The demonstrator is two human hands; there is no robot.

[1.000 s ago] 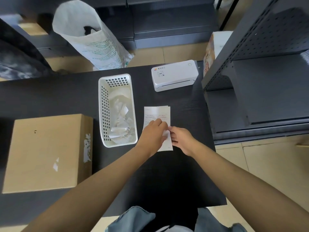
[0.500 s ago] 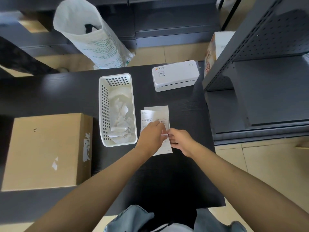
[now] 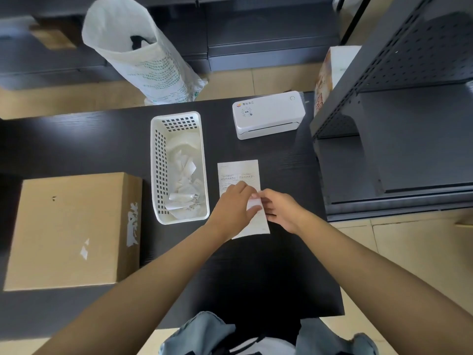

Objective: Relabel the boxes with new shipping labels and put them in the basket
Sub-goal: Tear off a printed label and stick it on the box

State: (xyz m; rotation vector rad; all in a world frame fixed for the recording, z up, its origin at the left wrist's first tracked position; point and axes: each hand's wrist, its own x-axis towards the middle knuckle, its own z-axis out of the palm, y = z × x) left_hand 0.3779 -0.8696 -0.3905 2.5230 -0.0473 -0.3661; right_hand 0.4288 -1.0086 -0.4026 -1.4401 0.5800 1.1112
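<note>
White paper, a label (image 3: 239,175), lay flat on the black table (image 3: 76,144), just right of the basket (image 3: 156,170). The left hand (image 3: 234,206) rested on the label's middle with its fingers curled, thumb and fingertips pinching the paper's right edge. The right hand (image 3: 280,210) met it there, its fingers closed on the same edge, where a small white flap stood lifted off the sheet. The basket held crumpled white scraps. A brown box (image 3: 69,229) sat on the table's left side, well apart from the label, with torn white remnants on its top and side. A white printer (image 3: 268,114) stood beyond the label, near the shelf (image 3: 384,73).
</note>
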